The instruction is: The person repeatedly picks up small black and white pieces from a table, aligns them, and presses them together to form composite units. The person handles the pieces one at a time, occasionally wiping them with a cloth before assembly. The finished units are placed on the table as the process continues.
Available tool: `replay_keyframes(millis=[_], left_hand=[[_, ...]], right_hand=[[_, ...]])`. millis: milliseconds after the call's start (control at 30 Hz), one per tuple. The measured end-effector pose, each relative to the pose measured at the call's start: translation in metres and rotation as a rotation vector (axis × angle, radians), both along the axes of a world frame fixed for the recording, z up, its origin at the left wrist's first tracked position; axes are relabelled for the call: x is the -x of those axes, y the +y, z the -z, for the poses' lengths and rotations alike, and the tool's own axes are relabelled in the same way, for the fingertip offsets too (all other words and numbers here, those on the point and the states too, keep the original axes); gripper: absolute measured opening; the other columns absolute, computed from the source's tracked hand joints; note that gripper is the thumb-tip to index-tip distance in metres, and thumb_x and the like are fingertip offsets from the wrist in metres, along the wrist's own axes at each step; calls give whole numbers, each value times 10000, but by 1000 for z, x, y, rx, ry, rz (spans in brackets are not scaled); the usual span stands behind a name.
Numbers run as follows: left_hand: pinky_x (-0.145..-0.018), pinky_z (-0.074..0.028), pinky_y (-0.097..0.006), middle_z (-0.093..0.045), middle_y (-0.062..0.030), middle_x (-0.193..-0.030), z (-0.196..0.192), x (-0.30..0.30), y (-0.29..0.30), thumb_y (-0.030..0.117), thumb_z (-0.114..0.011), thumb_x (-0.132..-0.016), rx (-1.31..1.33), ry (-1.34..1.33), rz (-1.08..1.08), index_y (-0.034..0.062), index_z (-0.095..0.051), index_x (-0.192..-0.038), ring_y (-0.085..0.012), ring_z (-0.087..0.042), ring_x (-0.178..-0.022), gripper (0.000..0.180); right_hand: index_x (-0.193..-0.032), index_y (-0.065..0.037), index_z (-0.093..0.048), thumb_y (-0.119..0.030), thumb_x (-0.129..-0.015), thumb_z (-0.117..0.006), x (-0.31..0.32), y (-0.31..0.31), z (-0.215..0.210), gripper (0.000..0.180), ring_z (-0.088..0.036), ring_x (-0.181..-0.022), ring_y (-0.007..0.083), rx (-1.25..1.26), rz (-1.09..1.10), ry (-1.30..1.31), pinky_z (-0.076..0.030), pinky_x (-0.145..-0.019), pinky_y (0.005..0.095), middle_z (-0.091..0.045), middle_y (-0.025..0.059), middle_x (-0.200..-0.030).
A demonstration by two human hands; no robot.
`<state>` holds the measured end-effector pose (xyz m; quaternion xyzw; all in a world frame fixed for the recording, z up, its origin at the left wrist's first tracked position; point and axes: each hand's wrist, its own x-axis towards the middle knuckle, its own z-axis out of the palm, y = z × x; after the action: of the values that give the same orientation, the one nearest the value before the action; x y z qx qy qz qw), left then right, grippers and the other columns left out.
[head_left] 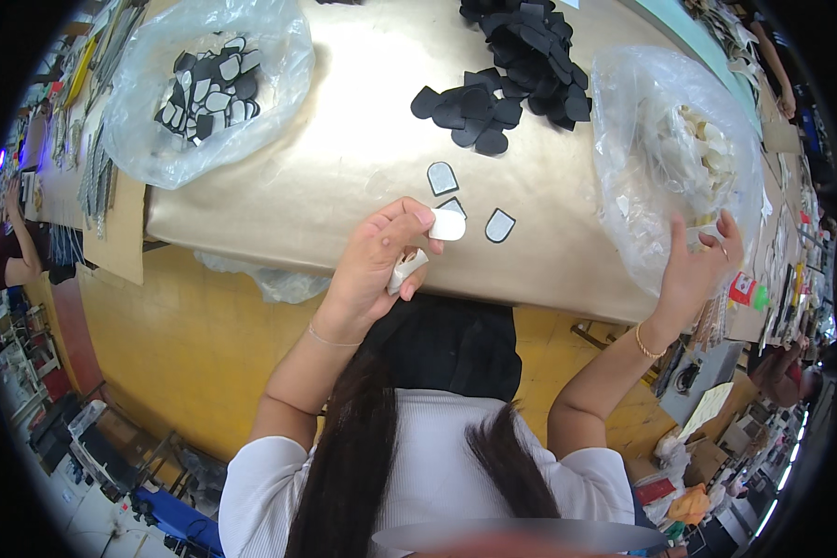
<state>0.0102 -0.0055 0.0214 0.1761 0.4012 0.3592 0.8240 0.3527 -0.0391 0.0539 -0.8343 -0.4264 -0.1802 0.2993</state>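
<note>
White patch (449,224), one, on the near side of the black pile (535,56), pinched by the left hand (367,260), whose lower fingers curl round a folded white piece (407,270). Grey-faced patches (499,226), three, black-edged, on the counter (363,121) nearer than the pile; right hand (702,274), fingers spread wide, right of the pile at a plastic bag (623,177) of pale scraps (711,149), contact unclear. Second bag (293,56), holding black and grey patches (216,100), left of the pile.
</note>
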Motion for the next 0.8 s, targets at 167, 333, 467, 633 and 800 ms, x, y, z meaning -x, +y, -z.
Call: replay_keyframes(millis=[167,333,467,633,800], left_hand=[[-320,-334,-196,-580,-34,-740,-3,-9,7,202,-559,-1019,45,-66,121,66,-552,-921,-64,-400,-387,168],[-322,-368,-198,-583,-14,-727,-6,-11,16,249,-613,-999,6,-103,280,85,-577,-914,-51,-454,-448,188],[-347,-393,-207,-620,-11,-755,-10,-9,27,283,-654,-983,-115,183,366,68,-633,-952,-51,-513,-488,218],[-414,-406,-230,-687,-60,-893,4,-7,92,317,-749,-928,-778,954,179,46,-703,-1067,-68,-573,-529,307],[-670,-535,-314,-705,-74,-1068,15,-27,144,324,-813,-843,-1225,1173,304,56,-724,-1078,-183,-676,-679,368]], right_hand=[[-1104,-77,-721,-118,-840,-801,62,-5,-11,279,-646,-828,141,141,-342,500,-524,-757,316,-716,60,-978],[-1060,-90,-756,31,-730,-811,123,10,3,356,-667,-916,217,141,-1153,415,-529,-787,345,-712,52,-1035],[-1015,-78,-763,36,-739,-778,124,21,8,299,-660,-847,239,97,-1117,462,-528,-753,343,-704,69,-948],[-1018,-33,-752,23,-828,-760,111,26,7,197,-688,-791,202,107,-879,651,-533,-726,290,-723,94,-910],[-1003,-8,-746,-4,-874,-749,105,31,12,129,-698,-804,163,63,-826,736,-532,-755,271,-728,83,-894]])
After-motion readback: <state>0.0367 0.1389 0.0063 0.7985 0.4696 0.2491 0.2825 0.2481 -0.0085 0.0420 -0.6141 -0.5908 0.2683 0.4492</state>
